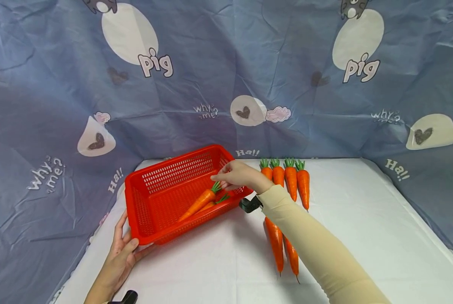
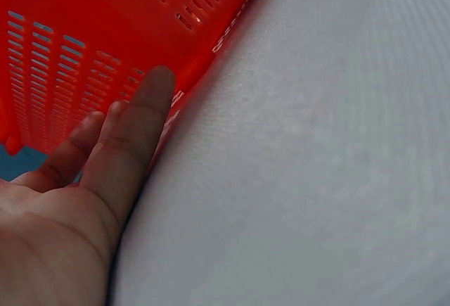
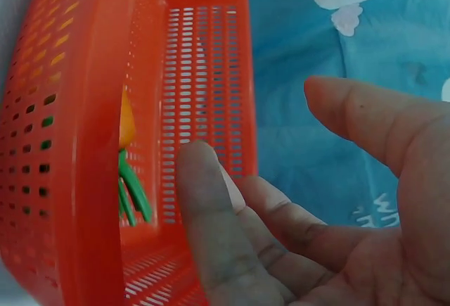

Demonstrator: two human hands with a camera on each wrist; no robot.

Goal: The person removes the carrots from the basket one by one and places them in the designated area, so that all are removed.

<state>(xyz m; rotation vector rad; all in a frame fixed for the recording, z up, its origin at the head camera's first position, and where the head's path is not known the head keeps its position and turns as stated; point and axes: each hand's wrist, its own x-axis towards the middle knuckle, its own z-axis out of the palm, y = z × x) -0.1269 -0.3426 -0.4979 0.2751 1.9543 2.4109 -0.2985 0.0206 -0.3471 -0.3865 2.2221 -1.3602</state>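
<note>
A red plastic basket with slotted walls stands angled on the left of the white table. At its near left corner, my left hand holds it, thumb by the rim and fingers along the outer wall. Two orange carrots with green tops lie inside along the near wall. Over the basket's right end is my right hand, its thumb apart from its fingers and nothing held, just above the carrot tops.
Several carrots lie side by side at the back, right of the basket, tops pointing away. Nearer, two more carrots lie partly under the right forearm. A blue printed cloth hangs behind and beside the white tabletop.
</note>
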